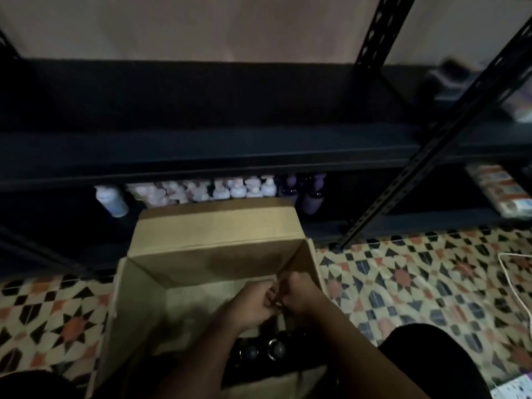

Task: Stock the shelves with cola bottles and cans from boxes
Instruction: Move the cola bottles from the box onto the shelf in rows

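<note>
the cardboard box (218,249) sits open on the tiled floor (403,277) before the dark shelves (201,151); the wide shelf is bare, so stocking looks barely begun; dark bottles (273,348) remain low in the box; left hand (256,302) and right hand (299,292) meet above them, fingers curled tight on something too dim to name.
</note>
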`<move>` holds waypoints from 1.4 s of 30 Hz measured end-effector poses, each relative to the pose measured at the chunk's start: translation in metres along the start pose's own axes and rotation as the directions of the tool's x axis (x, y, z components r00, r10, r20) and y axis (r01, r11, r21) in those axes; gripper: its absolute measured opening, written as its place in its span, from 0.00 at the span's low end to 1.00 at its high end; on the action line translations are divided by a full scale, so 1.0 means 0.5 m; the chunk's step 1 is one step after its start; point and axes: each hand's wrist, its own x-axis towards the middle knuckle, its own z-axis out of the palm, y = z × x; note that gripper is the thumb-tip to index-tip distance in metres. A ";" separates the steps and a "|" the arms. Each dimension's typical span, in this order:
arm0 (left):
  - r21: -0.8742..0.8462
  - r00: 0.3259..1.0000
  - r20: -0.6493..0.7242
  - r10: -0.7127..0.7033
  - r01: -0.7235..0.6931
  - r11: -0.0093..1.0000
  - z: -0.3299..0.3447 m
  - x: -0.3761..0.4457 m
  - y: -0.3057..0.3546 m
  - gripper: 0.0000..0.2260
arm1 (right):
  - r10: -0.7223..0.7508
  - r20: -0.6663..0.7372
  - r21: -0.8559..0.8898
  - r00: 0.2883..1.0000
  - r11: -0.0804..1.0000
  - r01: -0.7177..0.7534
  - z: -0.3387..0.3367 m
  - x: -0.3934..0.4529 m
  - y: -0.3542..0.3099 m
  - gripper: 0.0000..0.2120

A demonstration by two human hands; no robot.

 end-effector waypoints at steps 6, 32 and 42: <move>0.044 0.982 0.159 -0.097 0.091 0.995 0.065 -0.011 -0.049 0.12 | 0.043 0.111 -0.214 0.993 0.977 -0.018 0.083 0.000 0.048 0.25; 0.505 0.989 0.144 0.026 -0.096 0.857 0.117 -0.081 -0.043 0.08 | 0.035 0.104 -0.574 0.994 0.818 0.032 0.093 -0.094 0.055 0.15; 0.229 0.987 -0.066 0.144 -0.126 0.965 0.004 -0.106 0.000 0.08 | -0.065 -0.106 -0.247 0.992 0.968 0.037 -0.022 -0.106 0.013 0.14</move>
